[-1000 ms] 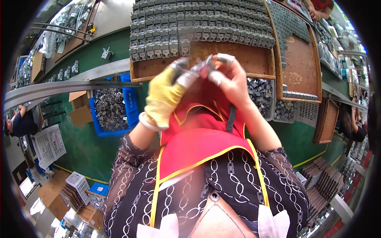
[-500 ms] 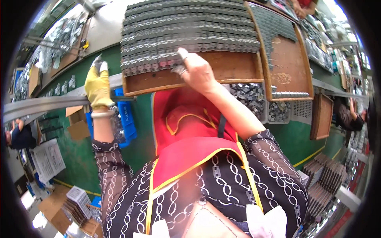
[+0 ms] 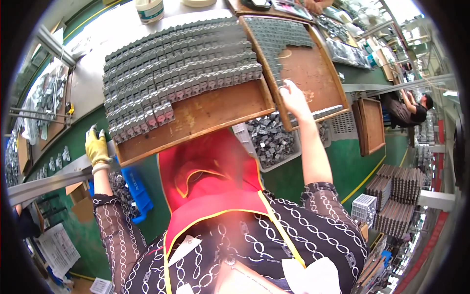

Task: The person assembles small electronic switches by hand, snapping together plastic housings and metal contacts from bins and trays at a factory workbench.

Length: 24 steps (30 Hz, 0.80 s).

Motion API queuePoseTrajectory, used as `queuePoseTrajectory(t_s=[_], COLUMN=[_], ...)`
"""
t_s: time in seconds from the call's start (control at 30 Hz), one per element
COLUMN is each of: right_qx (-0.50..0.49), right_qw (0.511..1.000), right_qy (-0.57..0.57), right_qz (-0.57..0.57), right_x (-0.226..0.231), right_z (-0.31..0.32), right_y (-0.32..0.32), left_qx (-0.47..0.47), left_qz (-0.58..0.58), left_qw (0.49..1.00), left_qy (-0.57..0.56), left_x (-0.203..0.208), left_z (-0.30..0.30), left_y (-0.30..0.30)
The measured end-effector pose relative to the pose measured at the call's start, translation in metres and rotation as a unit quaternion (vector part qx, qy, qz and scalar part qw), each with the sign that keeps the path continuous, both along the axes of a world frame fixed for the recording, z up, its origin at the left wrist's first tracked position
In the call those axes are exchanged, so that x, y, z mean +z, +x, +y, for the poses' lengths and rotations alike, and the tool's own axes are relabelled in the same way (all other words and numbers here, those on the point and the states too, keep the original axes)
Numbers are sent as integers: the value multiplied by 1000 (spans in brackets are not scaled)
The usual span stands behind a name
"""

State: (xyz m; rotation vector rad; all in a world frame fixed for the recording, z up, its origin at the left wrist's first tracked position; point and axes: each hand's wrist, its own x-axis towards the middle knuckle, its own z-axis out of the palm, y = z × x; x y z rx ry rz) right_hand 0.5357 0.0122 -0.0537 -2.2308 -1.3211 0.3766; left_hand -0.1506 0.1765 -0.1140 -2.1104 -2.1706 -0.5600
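Observation:
My right hand (image 3: 295, 102) is over the left side of the right-hand wooden tray (image 3: 313, 73), its fingertips pinched together beside a line of small grey metal parts (image 3: 281, 61). Whatever is in the pinch is too small to make out. My left hand (image 3: 98, 149), in a yellow glove, is off the left edge of the nearer wooden tray (image 3: 220, 115). Its fingers are stretched out and apart, with nothing visible in them. Rows of dark grey block-shaped parts (image 3: 181, 61) fill the far portion of that tray; a shorter front row (image 3: 147, 120) shows some pinkish pieces.
Below the trays stand a white bin (image 3: 274, 139) of small metal parts and a blue bin (image 3: 137, 193). A metal rail (image 3: 44, 183) runs at the left. A white tub (image 3: 149, 11) stands at the back. Another person (image 3: 413, 108) sits at the far right.
My right hand has moved right, from the front row of the nearer tray to the right-hand tray. The grey piece at its fingers no longer shows there. The view has shifted and turned.

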Motion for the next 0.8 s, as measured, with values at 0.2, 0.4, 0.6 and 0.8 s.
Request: queuePoseTrajectory(t_s=[0.2, 0.4, 0.6, 0.8], right_qx=[-55, -88, 15, 275], right_qw=[976, 943, 903, 838], right_qy=[149, 212, 212, 172], right_qz=[149, 241, 374, 440], right_x=[-25, 18, 63, 76], right_z=[6, 7, -29, -20], right_y=[22, -26, -74, -205], left_qx=[2, -148, -223, -226], left_qz=[-18, -789, -897, -855], left_qw=[998, 581, 303, 284], left_qy=[-61, -133, -233, -370], left_x=[-18, -21, 109, 131], left_z=[32, -9, -39, -111], left_y=[-5, -213, 7, 144])
